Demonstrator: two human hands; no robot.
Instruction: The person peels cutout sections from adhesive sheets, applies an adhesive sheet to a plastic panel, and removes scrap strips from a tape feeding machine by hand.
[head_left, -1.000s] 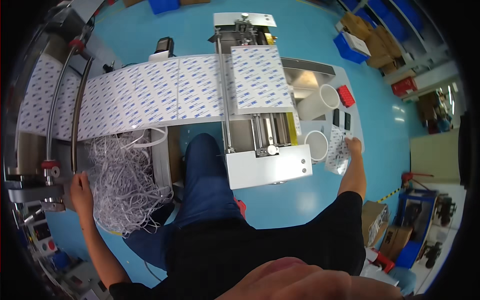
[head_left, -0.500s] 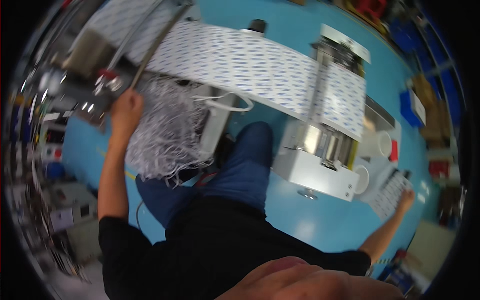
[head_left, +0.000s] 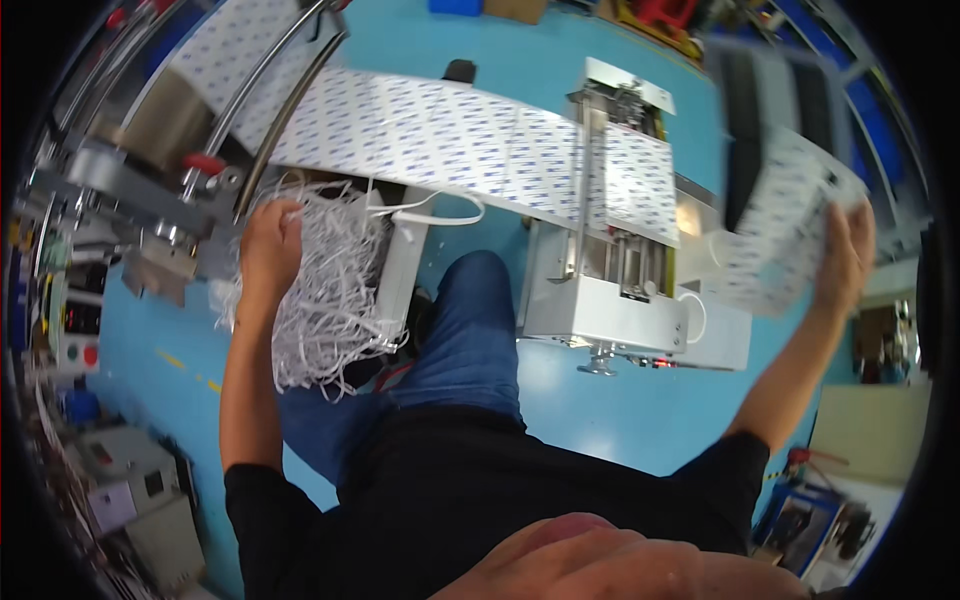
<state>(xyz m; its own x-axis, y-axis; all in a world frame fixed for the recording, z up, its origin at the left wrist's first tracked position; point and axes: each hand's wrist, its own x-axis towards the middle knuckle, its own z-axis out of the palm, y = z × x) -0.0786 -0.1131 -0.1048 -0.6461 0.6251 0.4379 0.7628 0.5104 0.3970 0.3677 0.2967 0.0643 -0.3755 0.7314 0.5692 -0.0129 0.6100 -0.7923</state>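
Observation:
My right hand (head_left: 846, 255) is raised at the right, its fingers closed on the edge of a printed sheet (head_left: 775, 235), white with small blue marks. A blurred panel with black and grey stripes (head_left: 785, 110) shows just beyond the sheet; whether the two are joined I cannot tell. At the left, my left hand (head_left: 270, 245) is curled beside a heap of thin white strips (head_left: 330, 300). What its fingers hold, if anything, is hidden. A wide web (head_left: 430, 115) with the same blue marks runs from the left into a white roller machine (head_left: 600, 310).
Curved metal bars (head_left: 265, 85) and a clamp with a red part (head_left: 203, 162) stand near my left hand. A knob (head_left: 598, 360) sticks out of the roller machine's near side. My knee (head_left: 480, 290) is beneath the web. Grey cabinets (head_left: 130, 475) stand at the lower left.
My right hand has swung up and away from me with the printed sheet, from low beside the roller machine. My left hand has moved slightly down and right, off the bar's end.

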